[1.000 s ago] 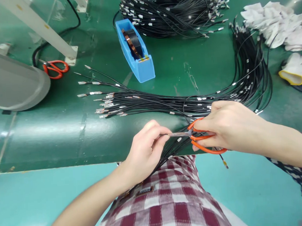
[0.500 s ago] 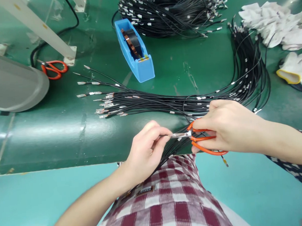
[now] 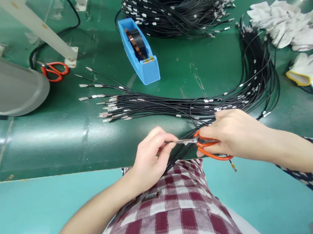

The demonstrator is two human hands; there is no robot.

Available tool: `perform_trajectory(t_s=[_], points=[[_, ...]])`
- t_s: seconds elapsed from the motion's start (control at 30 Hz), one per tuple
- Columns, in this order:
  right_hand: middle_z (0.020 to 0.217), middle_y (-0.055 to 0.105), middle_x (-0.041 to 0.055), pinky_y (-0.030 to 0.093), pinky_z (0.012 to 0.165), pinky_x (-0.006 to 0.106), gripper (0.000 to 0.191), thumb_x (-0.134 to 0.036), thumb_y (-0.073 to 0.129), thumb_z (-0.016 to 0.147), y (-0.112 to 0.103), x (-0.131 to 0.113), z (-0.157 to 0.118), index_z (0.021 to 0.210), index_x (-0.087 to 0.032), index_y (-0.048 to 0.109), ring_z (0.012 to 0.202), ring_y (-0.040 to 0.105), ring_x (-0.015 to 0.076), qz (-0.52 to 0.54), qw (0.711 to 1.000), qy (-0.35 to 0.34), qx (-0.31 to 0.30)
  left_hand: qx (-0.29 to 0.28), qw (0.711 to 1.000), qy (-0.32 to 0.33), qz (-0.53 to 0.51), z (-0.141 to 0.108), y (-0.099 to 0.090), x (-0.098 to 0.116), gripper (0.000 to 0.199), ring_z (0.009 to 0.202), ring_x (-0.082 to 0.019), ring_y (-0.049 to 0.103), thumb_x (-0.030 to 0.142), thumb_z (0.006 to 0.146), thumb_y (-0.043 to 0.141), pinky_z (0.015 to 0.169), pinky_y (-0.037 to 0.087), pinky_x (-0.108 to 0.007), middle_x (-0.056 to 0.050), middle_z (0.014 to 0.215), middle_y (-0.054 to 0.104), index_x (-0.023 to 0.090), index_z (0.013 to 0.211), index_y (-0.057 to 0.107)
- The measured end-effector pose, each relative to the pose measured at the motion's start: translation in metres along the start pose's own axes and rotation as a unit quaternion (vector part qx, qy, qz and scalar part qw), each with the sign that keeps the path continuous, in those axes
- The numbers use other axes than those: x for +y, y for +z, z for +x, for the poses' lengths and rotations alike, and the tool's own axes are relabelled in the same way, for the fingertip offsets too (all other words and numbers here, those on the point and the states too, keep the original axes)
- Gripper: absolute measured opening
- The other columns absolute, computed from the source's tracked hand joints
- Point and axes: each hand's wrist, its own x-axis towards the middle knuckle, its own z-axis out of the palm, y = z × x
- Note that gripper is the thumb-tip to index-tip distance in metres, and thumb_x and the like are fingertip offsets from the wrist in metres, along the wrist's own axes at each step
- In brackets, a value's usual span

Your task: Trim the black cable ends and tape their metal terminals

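Here | scissors (image 3: 216, 157): 2, right fingers (image 3: 208, 132) gripping 1 | left fingers (image 3: 168, 136): pinched | tape dispenser (image 3: 150, 71): 1

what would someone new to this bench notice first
Probably the orange-handled scissors in the right hand, blade tips at the left hand. Then perhaps the bright blue tape dispenser on the green table, beyond the long bundle of black cables. The big cable coil at the picture's top also stands out.

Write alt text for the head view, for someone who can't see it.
A person's right hand holds orange-handled scissors, blades pointing toward the pinching left hand, near the edge of a green table. Beyond them lie a bundle of black cables and a blue tape dispenser.
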Motion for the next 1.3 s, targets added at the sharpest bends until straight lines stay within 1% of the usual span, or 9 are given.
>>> perform_trajectory(t_s=[0.1, 0.2, 0.33, 0.5, 0.63, 0.77, 0.87, 0.97, 1.3], points=[[0.049, 0.057, -0.0025, 0.021, 0.057, 0.028, 0.030, -0.034, 0.065, 0.088, -0.002, 0.002, 0.002, 0.062, -0.021, 0.059, 0.048, 0.038, 0.0138, 0.030, 0.999, 0.009, -0.026, 0.003, 1.000, 0.005, -0.002, 0.000, 0.000, -0.001, 0.015, 0.071, -0.010, 0.053, 0.003, 0.092, 0.056, 0.061, 0.043, -0.021, 0.000, 0.079, 0.058, 0.015, 0.094, 0.065], [0.047, 0.055, -0.0033, 0.023, 0.058, 0.028, 0.030, -0.036, 0.067, 0.086, -0.005, 0.004, 0.001, 0.060, -0.021, 0.059, 0.047, 0.036, 0.0130, 0.031, 1.000, -0.001, -0.004, -0.005, 1.000, 0.010, 0.000, 0.000, -0.001, -0.001, 0.015, 0.071, -0.009, 0.054, 0.003, 0.092, 0.057, 0.061, 0.043, -0.020, -0.001, 0.081, 0.059, 0.015, 0.095, 0.065], [0.046, 0.054, -0.0033, 0.024, 0.061, 0.028, 0.032, -0.034, 0.064, 0.087, -0.009, 0.003, -0.001, 0.059, -0.021, 0.057, 0.046, 0.034, 0.0128, 0.001, 1.000, -0.013, 0.026, -0.004, 1.000, 0.010, 0.002, 0.000, -0.001, 0.001, 0.015, 0.072, -0.009, 0.053, 0.003, 0.093, 0.056, 0.062, 0.043, -0.020, -0.001, 0.081, 0.059, 0.015, 0.095, 0.065], [0.049, 0.058, -0.0026, 0.024, 0.061, 0.030, 0.028, -0.031, 0.064, 0.089, -0.006, -0.001, -0.002, 0.064, -0.021, 0.059, 0.044, 0.035, 0.0132, -0.039, 0.999, -0.029, 0.025, 0.009, 1.000, 0.001, -0.011, -0.002, 0.001, 0.002, 0.016, 0.070, -0.009, 0.053, 0.002, 0.092, 0.055, 0.060, 0.042, -0.020, -0.001, 0.080, 0.058, 0.014, 0.095, 0.065], [0.048, 0.059, -0.0018, 0.022, 0.059, 0.030, 0.028, -0.032, 0.064, 0.091, -0.002, -0.002, -0.002, 0.066, -0.021, 0.060, 0.044, 0.037, 0.0140, -0.063, 0.997, -0.039, 0.018, 0.013, 0.999, -0.012, -0.027, -0.003, 0.003, 0.001, 0.018, 0.070, -0.009, 0.053, 0.001, 0.092, 0.055, 0.059, 0.042, -0.020, -0.001, 0.080, 0.058, 0.015, 0.095, 0.065], [0.047, 0.057, -0.0018, 0.021, 0.058, 0.029, 0.030, -0.035, 0.066, 0.088, -0.001, -0.001, 0.000, 0.063, -0.021, 0.059, 0.046, 0.038, 0.0142, -0.034, 0.999, -0.017, 0.013, 0.009, 0.999, -0.018, -0.025, -0.005, 0.002, 0.001, 0.017, 0.069, -0.009, 0.052, 0.002, 0.093, 0.055, 0.058, 0.042, -0.020, -0.001, 0.080, 0.057, 0.016, 0.095, 0.065], [0.047, 0.056, -0.0023, 0.024, 0.060, 0.028, 0.030, -0.038, 0.064, 0.088, -0.004, -0.001, 0.000, 0.063, -0.022, 0.061, 0.046, 0.035, 0.0131, -0.012, 0.999, -0.021, 0.034, 0.000, 1.000, -0.017, -0.018, -0.006, 0.000, 0.001, 0.016, 0.070, -0.009, 0.053, 0.004, 0.094, 0.054, 0.059, 0.042, -0.021, -0.001, 0.081, 0.058, 0.016, 0.096, 0.065], [0.045, 0.054, -0.0025, 0.024, 0.062, 0.029, 0.030, -0.036, 0.062, 0.088, -0.009, -0.001, 0.001, 0.062, -0.021, 0.060, 0.046, 0.032, 0.0126, -0.018, 0.999, -0.021, 0.045, -0.003, 1.000, -0.019, -0.012, -0.005, -0.001, 0.002, 0.016, 0.071, -0.010, 0.053, 0.005, 0.094, 0.054, 0.060, 0.042, -0.021, -0.001, 0.082, 0.058, 0.016, 0.096, 0.064], [0.049, 0.058, -0.0018, 0.024, 0.063, 0.029, 0.025, -0.032, 0.061, 0.087, -0.010, -0.004, -0.001, 0.064, -0.022, 0.062, 0.047, 0.034, 0.0132, -0.014, 1.000, -0.009, 0.011, 0.001, 1.000, -0.023, -0.015, -0.005, 0.000, 0.003, 0.017, 0.070, -0.010, 0.052, 0.004, 0.094, 0.054, 0.058, 0.042, -0.021, 0.000, 0.080, 0.057, 0.017, 0.096, 0.064]])
